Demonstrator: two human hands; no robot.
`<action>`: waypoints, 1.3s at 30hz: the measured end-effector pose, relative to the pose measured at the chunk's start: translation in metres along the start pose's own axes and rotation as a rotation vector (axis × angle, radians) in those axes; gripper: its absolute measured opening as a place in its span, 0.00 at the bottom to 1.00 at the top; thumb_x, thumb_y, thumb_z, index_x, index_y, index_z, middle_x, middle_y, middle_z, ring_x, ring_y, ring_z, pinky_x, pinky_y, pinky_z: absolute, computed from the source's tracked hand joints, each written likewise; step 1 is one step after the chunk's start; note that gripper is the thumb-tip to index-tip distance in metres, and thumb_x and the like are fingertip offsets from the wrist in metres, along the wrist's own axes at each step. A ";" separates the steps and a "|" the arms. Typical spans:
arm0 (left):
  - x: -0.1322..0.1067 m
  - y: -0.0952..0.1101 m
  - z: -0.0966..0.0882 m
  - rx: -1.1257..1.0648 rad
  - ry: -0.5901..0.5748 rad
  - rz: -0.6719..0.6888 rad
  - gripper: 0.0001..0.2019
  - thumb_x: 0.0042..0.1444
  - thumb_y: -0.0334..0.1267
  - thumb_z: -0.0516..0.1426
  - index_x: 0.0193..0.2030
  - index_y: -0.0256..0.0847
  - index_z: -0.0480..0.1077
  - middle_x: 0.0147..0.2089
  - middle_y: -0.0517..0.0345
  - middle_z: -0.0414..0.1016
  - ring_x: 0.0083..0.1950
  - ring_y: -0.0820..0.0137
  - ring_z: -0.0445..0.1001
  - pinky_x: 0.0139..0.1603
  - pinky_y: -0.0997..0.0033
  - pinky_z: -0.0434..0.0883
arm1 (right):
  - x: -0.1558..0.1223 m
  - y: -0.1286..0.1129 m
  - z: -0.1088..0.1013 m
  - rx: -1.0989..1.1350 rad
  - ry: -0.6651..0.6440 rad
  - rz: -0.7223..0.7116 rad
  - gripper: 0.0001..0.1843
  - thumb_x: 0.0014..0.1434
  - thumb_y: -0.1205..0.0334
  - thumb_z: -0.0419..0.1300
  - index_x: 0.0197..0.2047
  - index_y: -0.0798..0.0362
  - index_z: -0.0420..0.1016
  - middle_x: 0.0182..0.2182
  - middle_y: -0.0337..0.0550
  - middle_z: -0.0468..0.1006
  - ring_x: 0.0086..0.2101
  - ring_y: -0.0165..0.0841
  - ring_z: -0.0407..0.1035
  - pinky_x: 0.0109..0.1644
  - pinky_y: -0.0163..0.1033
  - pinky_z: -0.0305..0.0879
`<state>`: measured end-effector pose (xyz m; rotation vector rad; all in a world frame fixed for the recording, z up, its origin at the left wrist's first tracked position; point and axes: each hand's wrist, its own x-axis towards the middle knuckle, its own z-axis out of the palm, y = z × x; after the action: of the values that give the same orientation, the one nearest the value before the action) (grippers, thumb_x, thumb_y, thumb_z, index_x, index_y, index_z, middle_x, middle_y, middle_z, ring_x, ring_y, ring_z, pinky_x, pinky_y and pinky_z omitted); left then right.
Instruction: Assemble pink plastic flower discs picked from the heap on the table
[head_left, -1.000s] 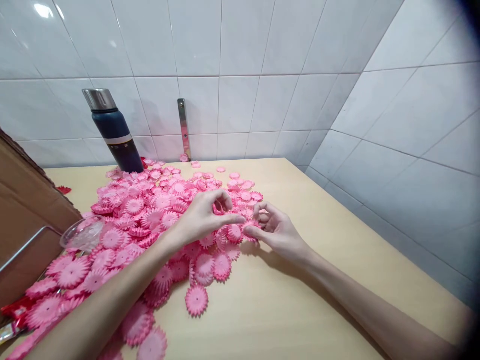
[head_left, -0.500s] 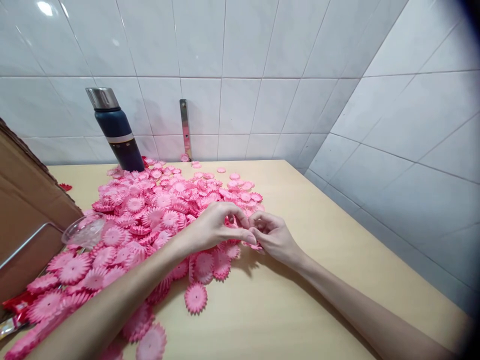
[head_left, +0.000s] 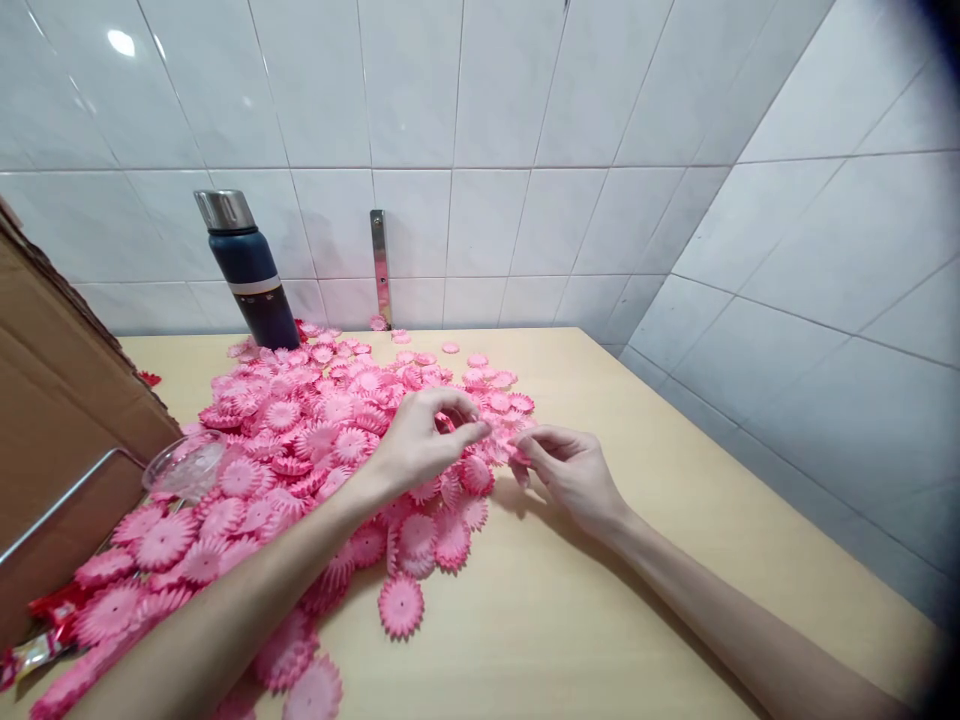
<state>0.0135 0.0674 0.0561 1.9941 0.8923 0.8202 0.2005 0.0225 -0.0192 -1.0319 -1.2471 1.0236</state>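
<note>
A large heap of pink scalloped discs (head_left: 330, 440), like paper flower layers with small centre holes, spreads over the table. Above the right side of the heap is my left hand (head_left: 427, 437), thumb and forefinger pinched near each other; whatever is between them is too small to make out. Just to its right, my right hand (head_left: 574, 470) pinches the edge of what looks like a pink scalloped disc, mostly hidden by the fingers and merging with the heap behind. A gap separates the two hands. One loose disc (head_left: 401, 605) lies flat in front of the heap.
A dark blue bottle (head_left: 259, 285) with a steel cap stands behind the heap. At left are a cardboard box (head_left: 71, 430), a clear plastic lid or dish (head_left: 184, 465) and red wrappers (head_left: 56, 620). The wooden table (head_left: 637, 600) meets tiled walls; a metal bracket (head_left: 380, 265) is fixed behind.
My hands were together at the fingertips and have come apart, the left going left and the right slightly right. The view has shifted a little.
</note>
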 end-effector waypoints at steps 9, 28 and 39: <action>0.007 -0.015 -0.022 0.170 0.258 -0.009 0.12 0.50 0.41 0.61 0.37 0.36 0.68 0.38 0.53 0.73 0.37 0.68 0.71 0.36 0.68 0.69 | 0.004 0.002 -0.006 -0.003 0.047 0.046 0.13 0.46 0.59 0.70 0.33 0.56 0.76 0.30 0.43 0.76 0.29 0.29 0.68 0.32 0.35 0.66; -0.009 -0.011 0.007 -0.059 -0.351 0.031 0.14 0.53 0.47 0.60 0.33 0.36 0.73 0.31 0.55 0.75 0.32 0.71 0.72 0.33 0.73 0.66 | -0.009 -0.001 0.010 0.077 -0.172 0.086 0.16 0.57 0.54 0.62 0.33 0.51 0.58 0.23 0.33 0.67 0.22 0.24 0.61 0.26 0.31 0.57; 0.002 -0.011 0.000 0.073 0.062 -0.134 0.07 0.54 0.36 0.54 0.31 0.36 0.70 0.31 0.55 0.74 0.32 0.70 0.70 0.32 0.71 0.66 | -0.003 -0.001 0.005 0.055 0.045 0.072 0.18 0.48 0.55 0.69 0.33 0.53 0.66 0.23 0.34 0.67 0.21 0.23 0.59 0.23 0.30 0.55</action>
<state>0.0117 0.0738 0.0477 1.9563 1.0932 0.7875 0.1954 0.0201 -0.0188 -1.0582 -1.1467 1.0786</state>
